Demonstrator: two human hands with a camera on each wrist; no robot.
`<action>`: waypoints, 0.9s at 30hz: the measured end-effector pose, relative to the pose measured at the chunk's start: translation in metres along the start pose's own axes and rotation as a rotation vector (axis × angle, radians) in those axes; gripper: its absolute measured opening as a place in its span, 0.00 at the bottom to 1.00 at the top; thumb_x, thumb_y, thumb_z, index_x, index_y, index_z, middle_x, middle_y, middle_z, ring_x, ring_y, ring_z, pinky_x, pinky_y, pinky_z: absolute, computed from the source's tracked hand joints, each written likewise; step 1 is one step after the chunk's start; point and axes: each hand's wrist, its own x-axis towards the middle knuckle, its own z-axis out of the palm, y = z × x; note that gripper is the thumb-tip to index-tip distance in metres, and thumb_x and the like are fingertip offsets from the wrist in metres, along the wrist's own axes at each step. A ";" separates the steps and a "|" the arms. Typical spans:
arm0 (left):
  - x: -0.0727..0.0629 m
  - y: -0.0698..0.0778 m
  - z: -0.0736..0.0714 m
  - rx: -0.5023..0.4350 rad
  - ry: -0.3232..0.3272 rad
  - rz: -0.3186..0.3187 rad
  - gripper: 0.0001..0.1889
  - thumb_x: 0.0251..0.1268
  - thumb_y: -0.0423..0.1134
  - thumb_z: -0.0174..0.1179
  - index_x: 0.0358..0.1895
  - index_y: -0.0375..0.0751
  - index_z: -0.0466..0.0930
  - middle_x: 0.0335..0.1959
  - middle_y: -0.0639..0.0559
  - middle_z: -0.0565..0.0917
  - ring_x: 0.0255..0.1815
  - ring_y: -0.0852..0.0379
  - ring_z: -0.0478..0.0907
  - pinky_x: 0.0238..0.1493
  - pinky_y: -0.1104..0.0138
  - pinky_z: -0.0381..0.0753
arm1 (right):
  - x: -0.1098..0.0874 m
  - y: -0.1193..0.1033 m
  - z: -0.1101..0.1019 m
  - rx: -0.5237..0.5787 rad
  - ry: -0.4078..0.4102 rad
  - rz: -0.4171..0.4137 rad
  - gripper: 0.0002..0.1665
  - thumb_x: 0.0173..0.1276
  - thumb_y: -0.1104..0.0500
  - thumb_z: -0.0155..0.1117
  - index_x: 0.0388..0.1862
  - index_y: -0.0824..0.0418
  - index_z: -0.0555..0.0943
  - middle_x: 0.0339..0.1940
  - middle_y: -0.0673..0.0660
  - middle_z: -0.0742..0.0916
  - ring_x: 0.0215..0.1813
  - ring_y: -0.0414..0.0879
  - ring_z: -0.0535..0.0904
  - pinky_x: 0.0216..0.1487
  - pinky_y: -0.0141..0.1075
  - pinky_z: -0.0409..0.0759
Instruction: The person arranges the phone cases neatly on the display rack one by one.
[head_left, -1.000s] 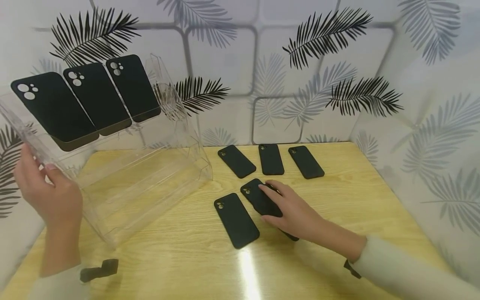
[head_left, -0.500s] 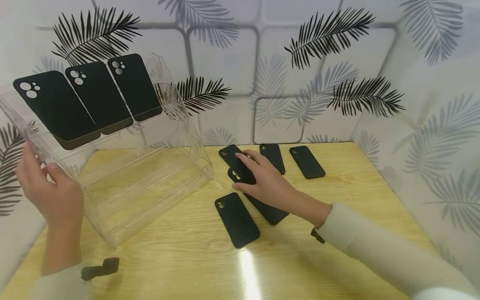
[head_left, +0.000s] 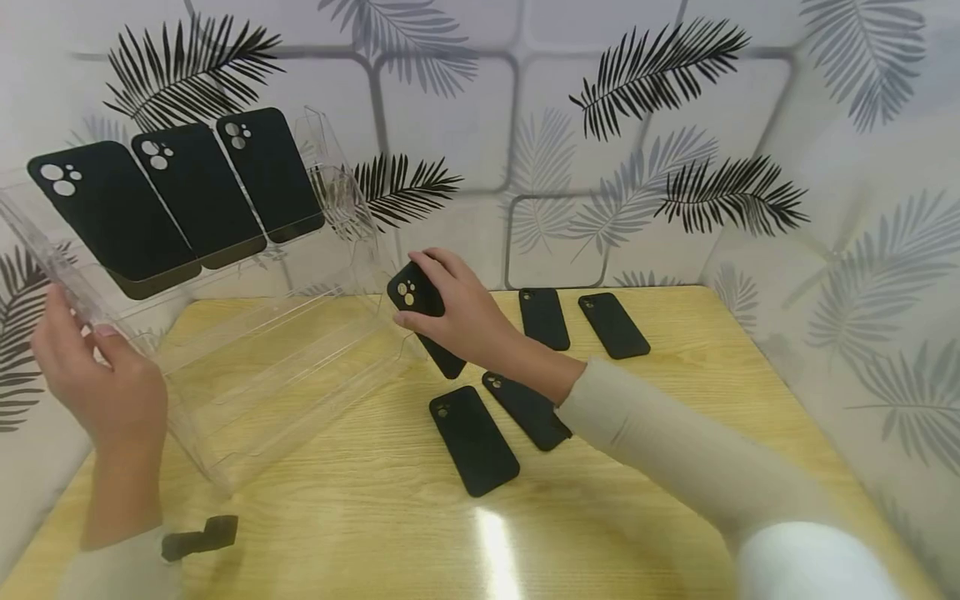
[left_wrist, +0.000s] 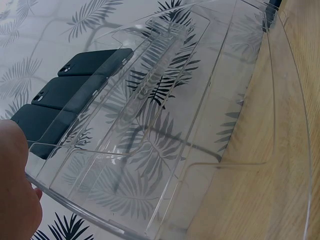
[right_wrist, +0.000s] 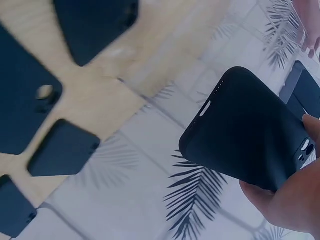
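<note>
My left hand grips the left side panel of a clear acrylic display stand with stepped tiers. Three black phone cases lean side by side in its top tier, the leftmost case nearest that hand. The left wrist view shows the clear stand close up, with part of my left hand at its edge. My right hand holds another black phone case between thumb and fingers, beside the stand's right side. In the right wrist view this case is tilted, its camera holes near my fingers.
More black phone cases lie on the wooden table: a front case, one partly under my right sleeve, and two at the back, a middle case and a right case. A leaf-patterned backdrop rises behind.
My right hand has lifted a phone case off the table cases and carried it left and up to the stand's right side. My left hand and the stand stay put.
</note>
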 end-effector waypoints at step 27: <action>-0.003 -0.002 -0.002 0.001 0.011 0.015 0.27 0.75 0.34 0.44 0.74 0.54 0.67 0.66 0.60 0.72 0.61 0.67 0.69 0.58 0.79 0.68 | 0.127 -0.052 0.035 0.147 0.194 0.041 0.51 0.68 0.35 0.63 0.83 0.45 0.53 0.81 0.48 0.58 0.80 0.38 0.55 0.77 0.34 0.61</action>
